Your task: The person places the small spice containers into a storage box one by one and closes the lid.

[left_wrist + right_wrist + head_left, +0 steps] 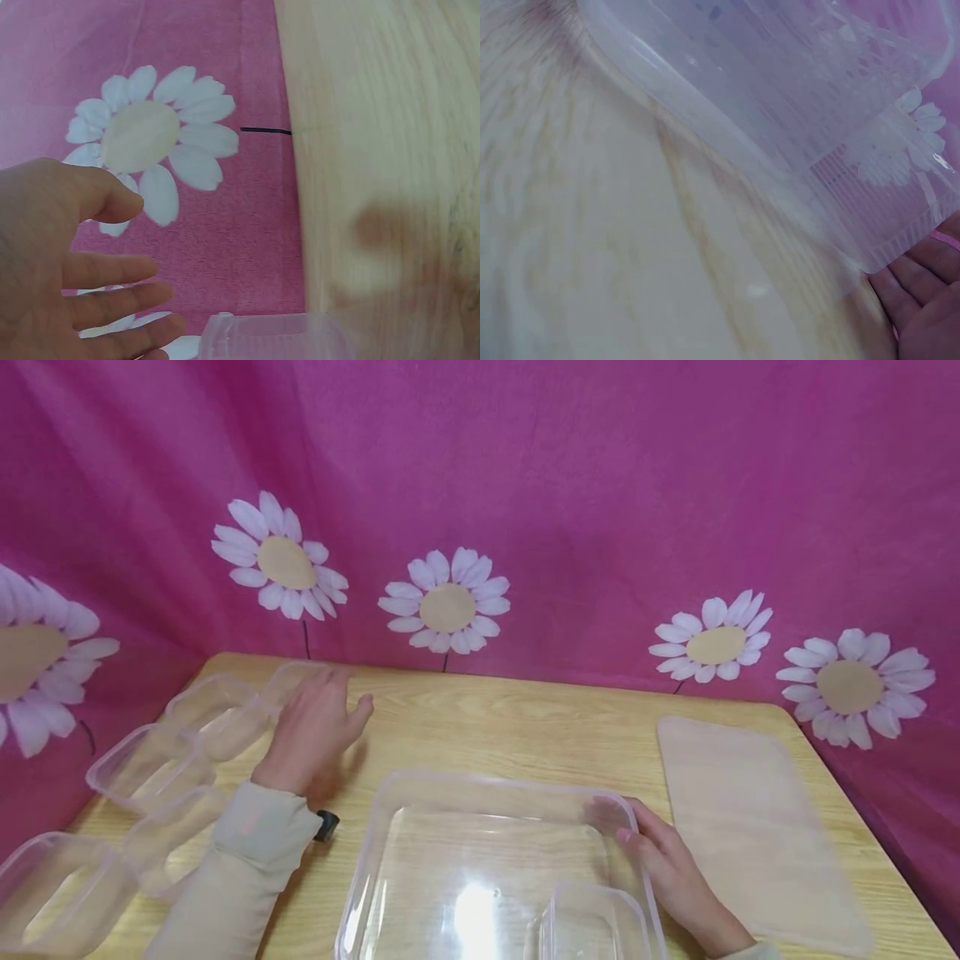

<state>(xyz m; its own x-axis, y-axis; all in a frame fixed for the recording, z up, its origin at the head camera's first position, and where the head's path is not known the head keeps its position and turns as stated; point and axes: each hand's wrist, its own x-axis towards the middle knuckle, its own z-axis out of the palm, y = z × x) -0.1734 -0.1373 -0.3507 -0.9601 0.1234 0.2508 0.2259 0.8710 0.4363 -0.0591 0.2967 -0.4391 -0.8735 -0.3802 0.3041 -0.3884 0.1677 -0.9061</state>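
My left hand (311, 731) reaches over the back left of the table, beside a small clear plastic container (277, 337). Its fingers are extended and hold nothing in the left wrist view. At the table's front middle lies a large clear plastic container (495, 783). My right hand (671, 868) grips that container's right side near the far corner, thumb at the rim and fingers outside the wall. Inside the large container, at its near right, sits another small clear container (600, 927). The right wrist view shows fingers (922, 281) against the ribbed wall.
Several more small clear containers (153, 768) stand along the left side of the wooden table (517, 718). A flat, translucent rectangular lid (757, 827) lies on the right side. A pink cloth (570, 510) with daisies hangs behind the table and along its sides.
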